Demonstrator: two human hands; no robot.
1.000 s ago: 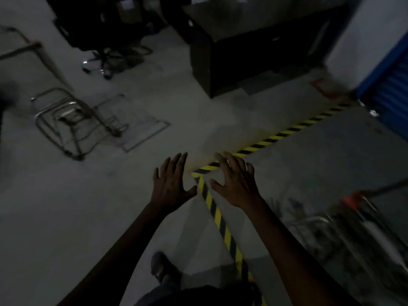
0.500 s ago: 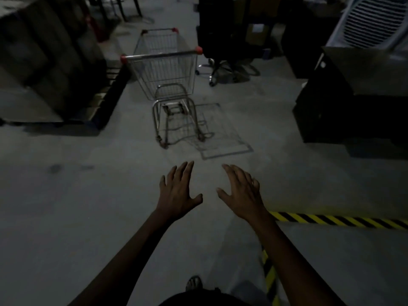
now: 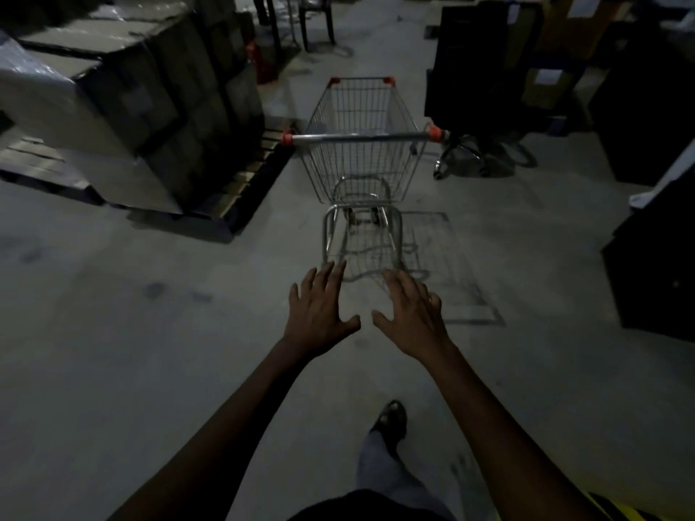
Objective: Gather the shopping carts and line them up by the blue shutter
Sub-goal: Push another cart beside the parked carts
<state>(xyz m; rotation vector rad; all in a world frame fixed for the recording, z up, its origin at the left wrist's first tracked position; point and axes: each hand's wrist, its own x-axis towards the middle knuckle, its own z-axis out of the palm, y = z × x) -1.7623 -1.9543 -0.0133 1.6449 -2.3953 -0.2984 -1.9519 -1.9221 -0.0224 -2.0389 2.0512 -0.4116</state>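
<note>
There is only one view: the head camera looks forward and down over both outstretched arms, toward the floor [image 3: 150,370] and the shopping cart [image 3: 363,144] ahead.

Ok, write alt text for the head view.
Left hand and right hand, both open, reach toward an empty wire shopping cart on a dim concrete floor, its handle facing the viewer. Stacked boxes stand left of it.

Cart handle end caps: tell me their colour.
Orange-red end caps on the silver cart handle, clearest in the head view.
</note>
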